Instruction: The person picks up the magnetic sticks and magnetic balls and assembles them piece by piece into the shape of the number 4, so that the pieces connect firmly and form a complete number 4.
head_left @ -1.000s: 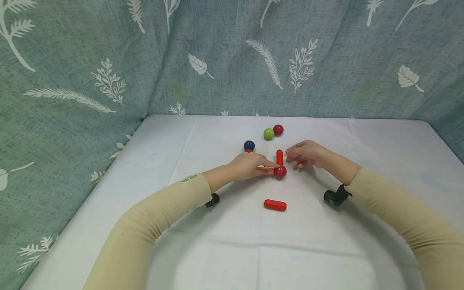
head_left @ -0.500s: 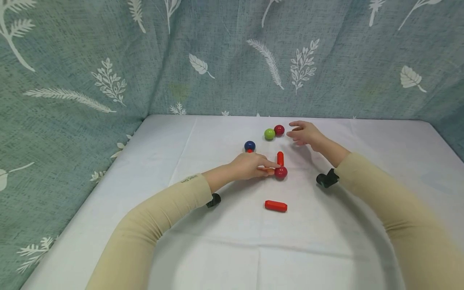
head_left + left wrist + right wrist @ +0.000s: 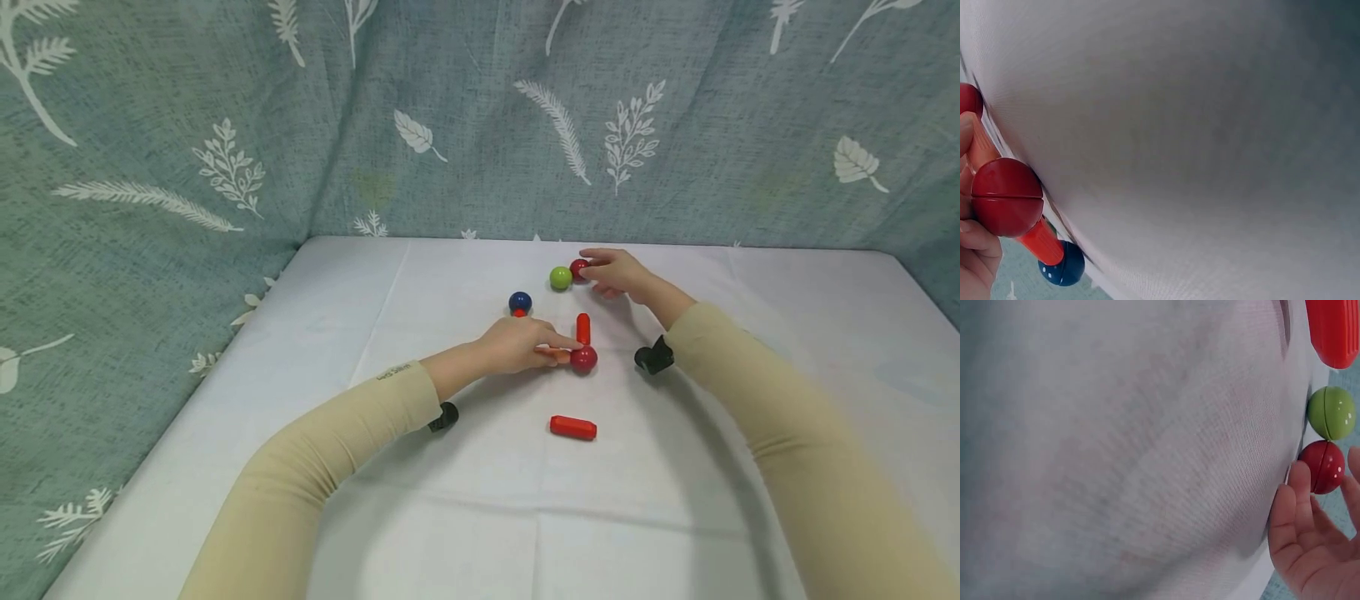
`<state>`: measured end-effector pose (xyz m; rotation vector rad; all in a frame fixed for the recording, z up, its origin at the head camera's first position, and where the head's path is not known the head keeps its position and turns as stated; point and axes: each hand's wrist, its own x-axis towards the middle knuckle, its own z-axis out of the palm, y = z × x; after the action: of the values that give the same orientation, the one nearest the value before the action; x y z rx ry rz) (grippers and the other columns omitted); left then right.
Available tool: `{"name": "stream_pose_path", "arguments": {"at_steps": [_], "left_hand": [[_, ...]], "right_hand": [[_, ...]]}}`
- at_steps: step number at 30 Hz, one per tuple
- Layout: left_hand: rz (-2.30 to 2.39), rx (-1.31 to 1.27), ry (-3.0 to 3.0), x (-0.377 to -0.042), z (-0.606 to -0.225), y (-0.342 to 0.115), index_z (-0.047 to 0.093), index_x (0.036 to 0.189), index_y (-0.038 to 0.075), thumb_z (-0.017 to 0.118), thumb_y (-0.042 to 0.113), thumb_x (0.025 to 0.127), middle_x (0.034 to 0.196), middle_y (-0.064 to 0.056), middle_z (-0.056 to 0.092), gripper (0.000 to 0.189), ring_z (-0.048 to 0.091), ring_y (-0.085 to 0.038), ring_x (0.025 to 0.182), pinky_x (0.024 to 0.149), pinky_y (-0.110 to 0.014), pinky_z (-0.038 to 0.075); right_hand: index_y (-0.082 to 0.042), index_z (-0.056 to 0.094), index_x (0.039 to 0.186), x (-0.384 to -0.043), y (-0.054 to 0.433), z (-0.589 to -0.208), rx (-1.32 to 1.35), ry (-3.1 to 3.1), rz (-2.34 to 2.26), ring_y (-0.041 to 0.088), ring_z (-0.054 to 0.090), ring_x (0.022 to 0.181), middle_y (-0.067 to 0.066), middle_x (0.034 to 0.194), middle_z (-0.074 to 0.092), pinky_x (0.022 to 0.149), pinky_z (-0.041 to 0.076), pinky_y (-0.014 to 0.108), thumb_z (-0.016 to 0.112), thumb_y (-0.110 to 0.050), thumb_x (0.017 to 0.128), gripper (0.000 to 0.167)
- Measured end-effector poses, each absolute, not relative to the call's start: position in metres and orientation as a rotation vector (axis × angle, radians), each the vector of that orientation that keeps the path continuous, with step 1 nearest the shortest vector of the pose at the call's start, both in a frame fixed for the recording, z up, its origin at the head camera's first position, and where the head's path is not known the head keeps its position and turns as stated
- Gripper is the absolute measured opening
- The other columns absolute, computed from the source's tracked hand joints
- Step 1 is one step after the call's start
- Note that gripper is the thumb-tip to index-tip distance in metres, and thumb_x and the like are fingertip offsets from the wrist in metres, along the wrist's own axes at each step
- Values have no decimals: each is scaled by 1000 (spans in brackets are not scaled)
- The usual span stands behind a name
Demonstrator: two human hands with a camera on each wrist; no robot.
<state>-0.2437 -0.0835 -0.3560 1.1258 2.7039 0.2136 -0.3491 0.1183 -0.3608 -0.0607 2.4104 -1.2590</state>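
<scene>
My left hand (image 3: 517,346) pinches an orange rod (image 3: 555,355) joining glossy balls. At its right end is a red ball (image 3: 583,359). Another red ball (image 3: 1007,197) shows in the left wrist view, where a second orange-red rod (image 3: 1041,242) links it to a blue ball (image 3: 1063,264); the left hand hides this ball in the head view. Behind the right-end ball lies a red rod (image 3: 583,328); whether they join I cannot tell. My right hand (image 3: 618,275) reaches around a loose red ball (image 3: 1323,466), fingers loosely bent and spread beside it.
A green ball (image 3: 560,278) touches the loose red ball at the back of the white-covered table (image 3: 450,533). Nearer the front lies a separate red rod (image 3: 573,427). A patterned curtain (image 3: 465,125) hangs behind the table and along its left side.
My right hand has gone from beside the red rod back to the loose red ball at the rear. The left hand has kept its grip in place.
</scene>
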Motion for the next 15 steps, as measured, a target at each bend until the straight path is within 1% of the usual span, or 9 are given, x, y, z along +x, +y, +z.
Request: {"name": "stream_pose_path", "arguments": {"at_steps": [3,6,9,11,15], "left_hand": [[204,1137,2712,-244,-357,-83,56,125,34,65,25,85,105,7,65,42,56,-8,83,64,-18,42],[205,1139,2719,-244,-357,-83,56,125,34,65,25,85,104,8,65,42,55,-8,81,64,-18,42],[205,1145,2729,-244,-358,-84,56,125,34,65,25,85,103,8,65,41,55,-8,80,63,-19,42],[203,1151,2734,-244,-358,-84,57,124,34,65,25,85,103,8,65,41,56,-8,80,63,-19,42],[206,1151,2730,-244,-357,-84,57,124,33,65,26,85,103,8,65,41,56,-8,81,62,-19,42]], "right_hand": [[-18,35,142,-350,117,-362,-89,2415,-1241,15,53,81,13,135,42,65,44,24,48,-23,95,49],[-14,39,138,-349,115,-363,-113,2436,-1223,17,52,84,14,132,44,66,45,23,48,-21,95,45],[-9,44,134,-347,115,-363,-125,2449,-1221,19,52,88,15,133,45,68,46,24,50,-21,94,42],[-9,46,133,-346,115,-363,-107,2442,-1219,20,52,91,15,133,45,71,46,24,52,-21,93,42],[-8,47,132,-342,117,-361,-67,2393,-1210,22,51,96,15,129,47,81,46,28,54,-25,92,44]]}}
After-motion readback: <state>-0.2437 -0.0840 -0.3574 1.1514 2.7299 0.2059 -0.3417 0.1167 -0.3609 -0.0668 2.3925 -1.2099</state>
